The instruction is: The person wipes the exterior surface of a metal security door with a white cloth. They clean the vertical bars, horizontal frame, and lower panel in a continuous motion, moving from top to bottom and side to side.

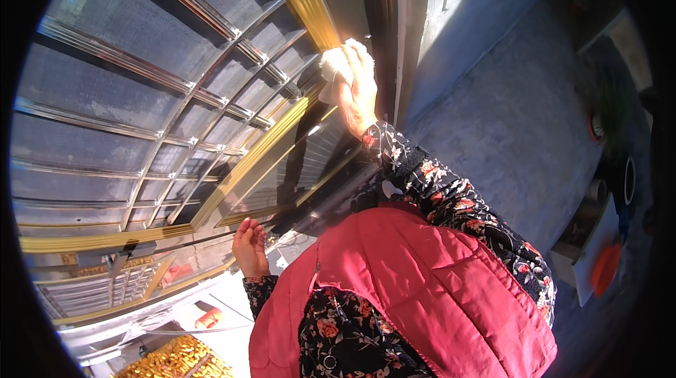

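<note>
My right hand is raised and grips a crumpled white cloth. The cloth presses against the gold-coloured frame of a window or door panel, near a corner where frame members meet. Beside it, a grid of shiny metal bars crosses a fine mesh screen. Lower down, my left hand hovers near the bottom rail with fingers loosely curled, and I see nothing in it. Between the two hands runs a dark glass pane with reflections.
Yellow corn cobs lie heaped in sunlight at lower left. To the right stretches a grey concrete floor. Farther right stand a white-topped table or box with an orange round object and a green plant.
</note>
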`<act>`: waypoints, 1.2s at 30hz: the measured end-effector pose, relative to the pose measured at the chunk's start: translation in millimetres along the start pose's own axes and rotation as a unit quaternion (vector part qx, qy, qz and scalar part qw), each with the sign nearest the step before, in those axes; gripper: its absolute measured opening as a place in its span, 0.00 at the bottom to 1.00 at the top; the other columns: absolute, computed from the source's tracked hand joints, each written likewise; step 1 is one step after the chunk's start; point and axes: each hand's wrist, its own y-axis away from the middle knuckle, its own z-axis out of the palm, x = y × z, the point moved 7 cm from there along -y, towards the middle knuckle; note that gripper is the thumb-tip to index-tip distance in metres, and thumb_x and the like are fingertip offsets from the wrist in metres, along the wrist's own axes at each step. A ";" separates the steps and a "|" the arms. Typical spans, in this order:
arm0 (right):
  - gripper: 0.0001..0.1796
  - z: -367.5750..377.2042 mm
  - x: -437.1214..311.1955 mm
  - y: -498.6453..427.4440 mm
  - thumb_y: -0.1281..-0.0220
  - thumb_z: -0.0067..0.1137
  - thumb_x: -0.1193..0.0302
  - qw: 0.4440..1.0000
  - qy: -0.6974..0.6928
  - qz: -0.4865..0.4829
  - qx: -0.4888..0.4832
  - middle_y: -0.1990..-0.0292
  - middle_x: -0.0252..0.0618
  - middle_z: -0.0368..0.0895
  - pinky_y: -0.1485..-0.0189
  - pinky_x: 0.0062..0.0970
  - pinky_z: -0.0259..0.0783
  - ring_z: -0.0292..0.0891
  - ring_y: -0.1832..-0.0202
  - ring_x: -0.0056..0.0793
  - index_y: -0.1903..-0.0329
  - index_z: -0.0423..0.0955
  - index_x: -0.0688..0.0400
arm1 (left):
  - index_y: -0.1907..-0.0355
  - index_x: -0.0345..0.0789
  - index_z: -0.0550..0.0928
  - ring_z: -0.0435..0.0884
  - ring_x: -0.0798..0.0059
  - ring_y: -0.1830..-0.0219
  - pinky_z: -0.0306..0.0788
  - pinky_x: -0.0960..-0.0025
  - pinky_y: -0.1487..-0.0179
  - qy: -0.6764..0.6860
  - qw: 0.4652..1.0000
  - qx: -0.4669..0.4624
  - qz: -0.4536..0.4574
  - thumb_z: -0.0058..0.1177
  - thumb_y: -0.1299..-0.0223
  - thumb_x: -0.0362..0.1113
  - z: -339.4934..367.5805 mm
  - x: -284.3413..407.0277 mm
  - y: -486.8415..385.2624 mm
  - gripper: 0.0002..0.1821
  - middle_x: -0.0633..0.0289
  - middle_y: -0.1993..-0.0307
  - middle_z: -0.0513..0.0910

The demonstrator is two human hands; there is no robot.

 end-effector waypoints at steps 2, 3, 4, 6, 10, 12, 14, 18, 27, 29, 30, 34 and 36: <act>0.25 -1.4 0.1 -4.3 0.46 0.48 0.83 1.000 0.000 0.000 0.006 0.41 0.50 0.65 0.36 0.34 0.61 0.63 0.39 0.45 0.42 0.68 0.64 | 0.51 0.28 0.74 0.80 0.73 0.64 0.77 0.74 0.61 0.001 1.000 0.000 -0.001 0.43 0.37 0.24 -0.4 -1.4 0.3 0.12 0.56 0.60 0.80; 0.22 -3.0 -0.2 -7.7 0.42 0.46 0.81 1.000 0.006 -0.006 0.015 0.41 0.49 0.65 0.37 0.32 0.62 0.65 0.39 0.43 0.42 0.68 0.64 | 0.51 0.28 0.74 0.80 0.73 0.64 0.77 0.74 0.61 0.001 1.000 0.000 -0.001 0.43 0.37 0.24 -0.6 -2.4 0.8 0.12 0.56 0.60 0.80; 0.22 -5.6 -2.4 -9.7 0.42 0.47 0.81 0.999 0.003 -0.019 0.026 0.40 0.49 0.65 0.37 0.32 0.61 0.65 0.39 0.43 0.42 0.68 0.64 | 0.50 0.28 0.74 0.80 0.73 0.63 0.77 0.74 0.61 0.004 1.000 -0.001 -0.002 0.43 0.37 0.24 -0.6 -3.3 1.3 0.13 0.56 0.60 0.80; 0.23 -6.8 -0.2 -12.2 0.42 0.47 0.80 1.000 -0.023 0.004 0.022 0.40 0.48 0.65 0.36 0.32 0.61 0.65 0.39 0.42 0.42 0.68 0.64 | 0.50 0.28 0.73 0.80 0.73 0.63 0.77 0.74 0.61 -0.002 1.000 0.009 0.001 0.43 0.37 0.24 -2.1 -4.8 2.6 0.13 0.56 0.60 0.80; 0.28 -4.6 -8.5 -6.5 0.46 0.49 0.82 0.999 0.019 -0.023 -0.034 0.39 0.47 0.65 0.34 0.34 0.58 0.61 0.36 0.44 0.39 0.67 0.61 | 0.49 0.27 0.73 0.80 0.73 0.63 0.77 0.74 0.60 -0.003 1.000 0.016 -0.001 0.42 0.37 0.24 0.3 -9.6 4.5 0.13 0.56 0.59 0.80; 0.29 -4.9 -6.1 -7.7 0.50 0.48 0.85 0.999 -0.006 -0.011 -0.051 0.40 0.48 0.65 0.33 0.36 0.57 0.60 0.36 0.46 0.40 0.67 0.61 | 0.49 0.27 0.73 0.79 0.73 0.63 0.77 0.74 0.60 0.002 1.000 0.005 0.002 0.42 0.37 0.25 6.2 -11.7 3.7 0.14 0.56 0.59 0.79; 0.31 -9.6 -1.5 -15.6 0.54 0.48 0.87 0.999 -0.029 -0.004 -0.026 0.40 0.49 0.65 0.33 0.37 0.57 0.60 0.37 0.47 0.41 0.67 0.62 | 0.49 0.27 0.73 0.79 0.73 0.63 0.77 0.73 0.60 0.005 1.000 0.003 0.005 0.43 0.37 0.25 10.6 -13.7 4.5 0.14 0.56 0.59 0.79; 0.32 -16.8 5.6 -25.0 0.52 0.40 0.88 0.998 -0.052 0.033 0.008 0.38 0.47 0.63 0.33 0.29 0.57 0.62 0.36 0.40 0.39 0.66 0.64 | 0.49 0.27 0.73 0.79 0.73 0.62 0.77 0.73 0.59 0.009 1.000 0.020 0.000 0.43 0.37 0.25 18.7 -20.8 9.4 0.14 0.56 0.59 0.79; 0.28 -4.4 -34.5 -36.2 0.53 0.53 0.84 0.989 -0.010 -0.098 -0.108 0.45 0.51 0.69 0.35 0.40 0.58 0.63 0.39 0.49 0.43 0.69 0.65 | 0.49 0.27 0.73 0.78 0.73 0.63 0.76 0.74 0.59 0.046 0.998 0.050 0.002 0.42 0.37 0.25 30.4 -45.9 32.9 0.13 0.56 0.59 0.79; 0.34 0.0 -38.8 -42.7 0.58 0.49 0.88 0.979 0.039 -0.143 -0.139 0.41 0.49 0.66 0.32 0.37 0.55 0.60 0.36 0.47 0.40 0.68 0.63 | 0.49 0.27 0.72 0.78 0.73 0.63 0.76 0.73 0.59 0.062 0.996 0.058 0.001 0.43 0.37 0.25 26.8 -52.8 40.3 0.14 0.56 0.59 0.78; 0.36 2.3 -37.3 -42.8 0.62 0.49 0.88 0.975 0.063 -0.144 -0.155 0.41 0.49 0.66 0.32 0.39 0.54 0.60 0.36 0.48 0.41 0.68 0.63 | 0.49 0.27 0.72 0.77 0.73 0.62 0.75 0.73 0.59 0.066 0.996 0.064 0.001 0.43 0.37 0.26 23.3 -55.6 44.0 0.14 0.56 0.59 0.78; 0.35 -5.6 -45.9 -23.1 0.64 0.53 0.86 0.948 0.097 -0.264 -0.146 0.41 0.48 0.67 0.32 0.44 0.54 0.60 0.37 0.50 0.42 0.68 0.64 | 0.48 0.27 0.71 0.77 0.73 0.62 0.75 0.73 0.59 0.088 0.993 0.082 0.015 0.43 0.37 0.26 4.4 -63.4 60.6 0.15 0.57 0.60 0.78; 0.33 -1.5 -38.4 -19.1 0.63 0.53 0.86 0.941 0.135 -0.248 -0.186 0.42 0.46 0.69 0.33 0.44 0.56 0.61 0.38 0.49 0.45 0.70 0.65 | 0.48 0.27 0.71 0.77 0.74 0.62 0.75 0.74 0.59 0.096 0.990 0.102 0.016 0.43 0.37 0.26 -10.1 -66.3 70.7 0.15 0.57 0.59 0.78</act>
